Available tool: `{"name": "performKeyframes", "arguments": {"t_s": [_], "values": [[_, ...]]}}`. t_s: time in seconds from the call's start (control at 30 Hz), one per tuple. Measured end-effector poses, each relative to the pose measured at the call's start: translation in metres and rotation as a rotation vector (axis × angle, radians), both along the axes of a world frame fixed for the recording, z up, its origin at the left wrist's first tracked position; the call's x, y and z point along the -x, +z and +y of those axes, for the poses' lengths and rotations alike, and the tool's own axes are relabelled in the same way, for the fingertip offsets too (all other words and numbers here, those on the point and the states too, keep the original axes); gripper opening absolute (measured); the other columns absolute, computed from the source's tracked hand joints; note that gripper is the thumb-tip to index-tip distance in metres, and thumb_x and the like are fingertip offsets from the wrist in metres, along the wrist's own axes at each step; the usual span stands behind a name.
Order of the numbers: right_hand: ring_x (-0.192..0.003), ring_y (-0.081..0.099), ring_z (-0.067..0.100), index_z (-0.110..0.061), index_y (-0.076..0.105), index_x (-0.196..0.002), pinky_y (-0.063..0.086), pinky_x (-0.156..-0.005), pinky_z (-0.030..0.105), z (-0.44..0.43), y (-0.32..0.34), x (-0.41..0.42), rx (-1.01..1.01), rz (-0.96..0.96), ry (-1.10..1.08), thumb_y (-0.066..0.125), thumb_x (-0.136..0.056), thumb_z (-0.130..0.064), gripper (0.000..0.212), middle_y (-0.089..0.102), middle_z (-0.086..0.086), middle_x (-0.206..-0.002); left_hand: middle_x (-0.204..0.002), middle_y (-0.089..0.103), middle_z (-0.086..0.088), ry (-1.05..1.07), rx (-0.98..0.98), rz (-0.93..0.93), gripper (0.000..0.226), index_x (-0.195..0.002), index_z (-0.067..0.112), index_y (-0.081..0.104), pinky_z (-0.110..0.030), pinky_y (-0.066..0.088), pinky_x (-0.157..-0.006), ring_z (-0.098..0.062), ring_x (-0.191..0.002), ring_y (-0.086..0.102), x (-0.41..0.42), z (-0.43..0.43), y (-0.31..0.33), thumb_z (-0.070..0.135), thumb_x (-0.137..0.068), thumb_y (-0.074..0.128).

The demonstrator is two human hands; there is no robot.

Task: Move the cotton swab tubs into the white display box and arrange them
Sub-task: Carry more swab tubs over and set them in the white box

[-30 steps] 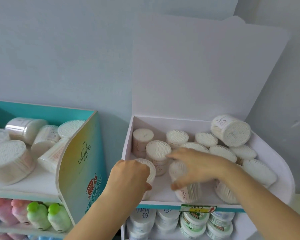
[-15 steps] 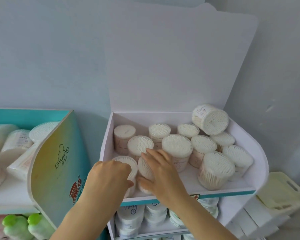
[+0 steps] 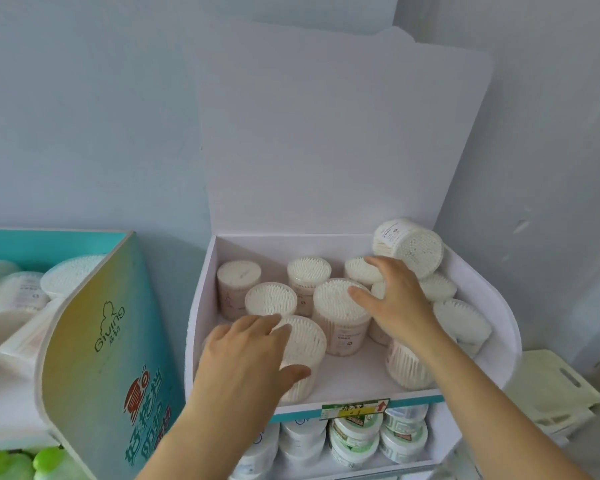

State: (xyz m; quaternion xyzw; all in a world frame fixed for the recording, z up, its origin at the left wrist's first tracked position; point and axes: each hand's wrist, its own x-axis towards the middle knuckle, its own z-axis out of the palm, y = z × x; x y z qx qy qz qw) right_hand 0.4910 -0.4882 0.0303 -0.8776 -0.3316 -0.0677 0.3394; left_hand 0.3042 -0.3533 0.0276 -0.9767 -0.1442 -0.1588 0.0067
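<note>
At the front left of the white display box (image 3: 201, 299), the left hand (image 3: 246, 355) is curled round a cotton swab tub (image 3: 309, 341), with the fingers laid on top and the thumb against its side. At the box's middle, the right hand (image 3: 395, 303) is spread over upright tubs (image 3: 336, 310). Whether one is gripped beneath the palm cannot be told.
</note>
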Motion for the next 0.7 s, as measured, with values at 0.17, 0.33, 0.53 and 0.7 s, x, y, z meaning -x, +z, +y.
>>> {"name": "performKeyframes", "arguments": {"t_s": [0.17,0.33,0.53,0.7], "values": [[-0.14,0.016,0.033,-0.02,0.023,-0.147,0.023,-0.111,0.043,-0.008,0.017,-0.041,0.061,-0.096,-0.258,0.07,-0.079,-0.043,0.086,0.016,0.01,-0.154,-0.126,0.057,0.01,-0.117,0.059,0.101,0.05,-0.118,0.026,0.059,-0.034,0.041,-0.093,-0.016,-0.118,0.05,-0.03,-0.015,0.003,0.059,-0.08,0.055],[-0.137,0.024,0.038,-0.024,0.009,-0.149,0.03,-0.107,0.046,-0.011,0.015,-0.081,0.003,0.056,-0.378,0.077,-0.067,-0.05,0.109,0.012,0.015,-0.153,-0.12,0.059,0.008,-0.108,0.165,0.149,0.051,-0.121,0.025,0.058,-0.028,0.045,-0.089,-0.014,-0.109,0.053,-0.038,-0.007,0.001,0.055,-0.08,0.06],[-0.116,0.046,0.034,-0.027,0.024,-0.138,0.04,-0.091,0.036,-0.006,0.002,-0.084,-0.141,0.104,-0.409,0.079,-0.062,-0.038,0.095,0.033,0.016,-0.136,-0.132,0.054,0.011,-0.085,0.192,0.119,0.048,-0.123,0.028,0.058,-0.027,0.043,-0.096,-0.012,-0.116,0.054,-0.038,-0.007,-0.002,0.05,-0.08,0.061],[-0.107,0.05,0.022,-0.034,0.033,-0.129,0.049,-0.085,0.039,-0.013,0.011,-0.074,-0.424,0.22,-0.355,0.082,-0.055,-0.035,0.09,0.044,0.003,-0.13,-0.131,0.054,0.011,-0.071,0.194,0.11,0.047,-0.122,0.027,0.058,-0.027,0.043,-0.096,-0.011,-0.115,0.054,-0.037,-0.009,-0.003,0.049,-0.081,0.06]]}}
